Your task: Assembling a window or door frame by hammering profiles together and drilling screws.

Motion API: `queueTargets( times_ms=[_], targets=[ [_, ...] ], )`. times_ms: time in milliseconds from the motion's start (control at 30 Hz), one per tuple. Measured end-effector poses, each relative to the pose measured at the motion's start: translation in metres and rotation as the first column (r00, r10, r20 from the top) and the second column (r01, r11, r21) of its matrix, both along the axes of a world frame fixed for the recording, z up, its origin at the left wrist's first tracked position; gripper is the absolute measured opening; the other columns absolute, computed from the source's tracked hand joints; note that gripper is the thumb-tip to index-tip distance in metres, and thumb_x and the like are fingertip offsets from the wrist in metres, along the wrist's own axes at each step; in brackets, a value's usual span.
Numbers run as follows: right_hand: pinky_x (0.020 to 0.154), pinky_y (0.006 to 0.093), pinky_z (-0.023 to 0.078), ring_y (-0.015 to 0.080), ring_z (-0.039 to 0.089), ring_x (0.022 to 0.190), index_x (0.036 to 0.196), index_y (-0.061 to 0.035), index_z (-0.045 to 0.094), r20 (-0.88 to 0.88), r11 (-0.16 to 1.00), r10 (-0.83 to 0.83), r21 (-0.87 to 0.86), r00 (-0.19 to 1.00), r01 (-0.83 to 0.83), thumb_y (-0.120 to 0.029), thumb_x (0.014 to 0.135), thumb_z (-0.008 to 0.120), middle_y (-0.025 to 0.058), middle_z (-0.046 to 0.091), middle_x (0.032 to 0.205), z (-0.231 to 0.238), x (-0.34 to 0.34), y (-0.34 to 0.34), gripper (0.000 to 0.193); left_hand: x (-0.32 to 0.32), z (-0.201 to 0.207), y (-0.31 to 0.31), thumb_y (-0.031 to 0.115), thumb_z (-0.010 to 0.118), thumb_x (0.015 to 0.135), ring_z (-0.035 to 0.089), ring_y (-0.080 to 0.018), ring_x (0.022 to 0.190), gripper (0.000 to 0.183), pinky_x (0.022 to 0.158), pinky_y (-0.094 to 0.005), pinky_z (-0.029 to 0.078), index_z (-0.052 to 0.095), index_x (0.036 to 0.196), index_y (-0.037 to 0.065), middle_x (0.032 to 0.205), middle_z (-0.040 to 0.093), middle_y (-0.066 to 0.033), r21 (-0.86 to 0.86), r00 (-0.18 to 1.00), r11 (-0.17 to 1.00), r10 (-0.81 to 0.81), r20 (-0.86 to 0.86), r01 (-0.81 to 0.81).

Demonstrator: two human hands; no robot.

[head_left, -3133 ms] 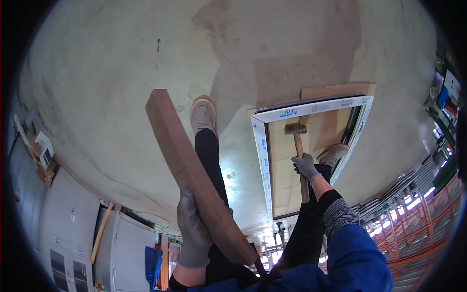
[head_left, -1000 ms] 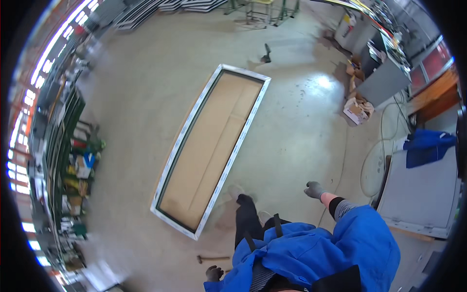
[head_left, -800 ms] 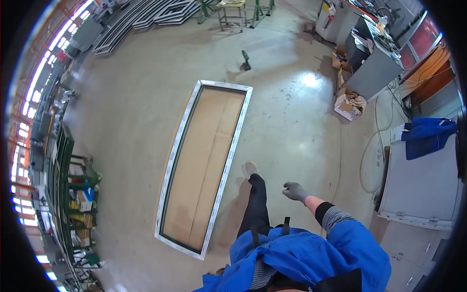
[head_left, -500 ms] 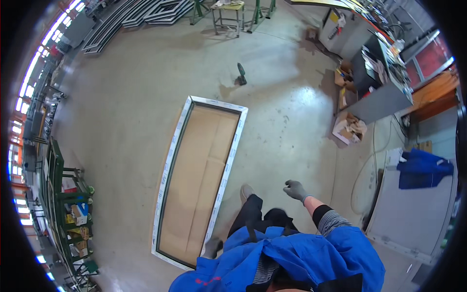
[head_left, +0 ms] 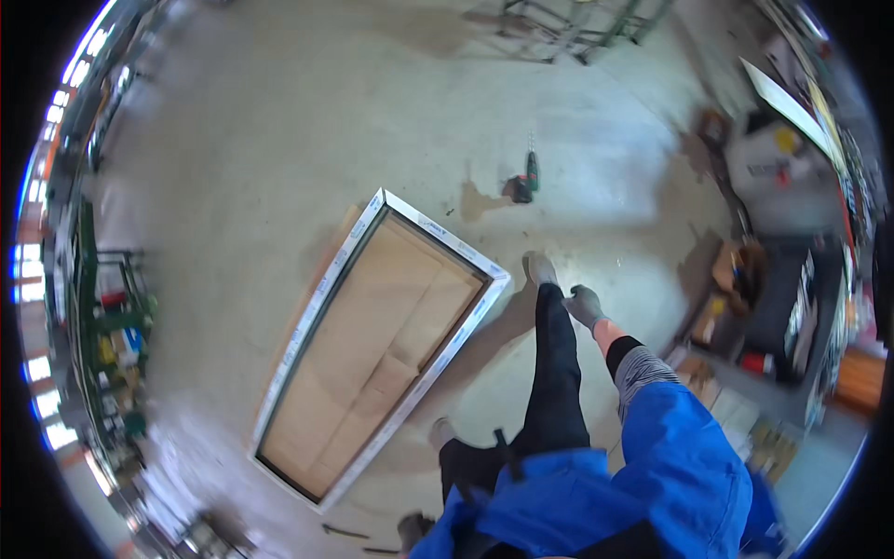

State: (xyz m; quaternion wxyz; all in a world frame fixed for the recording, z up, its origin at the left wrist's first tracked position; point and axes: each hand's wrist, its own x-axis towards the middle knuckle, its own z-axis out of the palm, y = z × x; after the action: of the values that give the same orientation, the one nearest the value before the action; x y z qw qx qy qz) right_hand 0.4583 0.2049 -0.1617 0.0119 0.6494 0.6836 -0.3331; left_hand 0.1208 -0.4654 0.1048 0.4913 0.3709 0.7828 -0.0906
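My right hand (head_left: 584, 306), in a grey glove, hangs beside my forward leg. Its fingers are loosely apart and nothing shows in them. My left hand (head_left: 414, 529), also gloved in grey, is low at the picture's bottom edge, its fingers hidden or blurred. To the left of my legs a white window frame (head_left: 413, 396) with a dark inner edge lies flat on the floor. Brown cardboard (head_left: 358, 345) shows inside it and along its left side. Ahead of my front foot a dark green cordless drill (head_left: 529, 179) with a long bit rests on the floor. Neither hand touches frame or drill.
A grey workbench (head_left: 792, 307) with boxes beneath stands at the right. Green metal trestles (head_left: 582, 33) are at the far side. A green rack (head_left: 93, 326) with assorted small items lines the left. Two thin dark strips (head_left: 345, 532) lie near the frame's lower end.
I have stepped forward, one leg now stretched toward the drill. The view has turned and moved on, so the frame looks more slanted and the drill nearer. My right hand has come nearer the leg.
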Motion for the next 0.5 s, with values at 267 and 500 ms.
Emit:
queueTargets(
  times_ms=[267, 500],
  targets=[
    [0.088, 0.0455, 0.053, 0.0429, 0.067, 0.106, 0.135, 0.0099, 0.047, 0.017, 0.968, -0.215, 0.135, 0.976, 0.211, -0.065, 0.075, 0.075, 0.0286, 0.069, 0.112, -0.242, -0.082, 0.381, 0.099, 0.204, 0.047, 0.198, 0.017, 0.064, 0.091, 0.065, -0.0224, 0.08, 0.026, 0.075, -0.0361, 0.055, 0.067, 0.107, -0.003, 0.089, 0.068, -0.0099, -0.437, 0.568, 0.445, 0.798, -0.203, -0.782],
    [0.071, 0.0417, 0.055, 0.0296, 0.071, 0.078, 0.106, -0.0001, 0.062, 0.094, 0.997, -0.082, 0.018, 0.992, 0.08, -0.046, 0.073, 0.081, 0.0149, 0.072, 0.086, -0.233, -0.101, 0.402, 0.06, 0.259, 0.08, 0.285, 0.013, 0.061, 0.095, 0.061, -0.0218, 0.087, 0.026, 0.083, -0.0364, 0.052, 0.065, 0.116, -0.001, 0.095, 0.066, -0.0082, -0.396, -0.138, -0.303, 0.909, -0.394, -0.867]
  ],
)
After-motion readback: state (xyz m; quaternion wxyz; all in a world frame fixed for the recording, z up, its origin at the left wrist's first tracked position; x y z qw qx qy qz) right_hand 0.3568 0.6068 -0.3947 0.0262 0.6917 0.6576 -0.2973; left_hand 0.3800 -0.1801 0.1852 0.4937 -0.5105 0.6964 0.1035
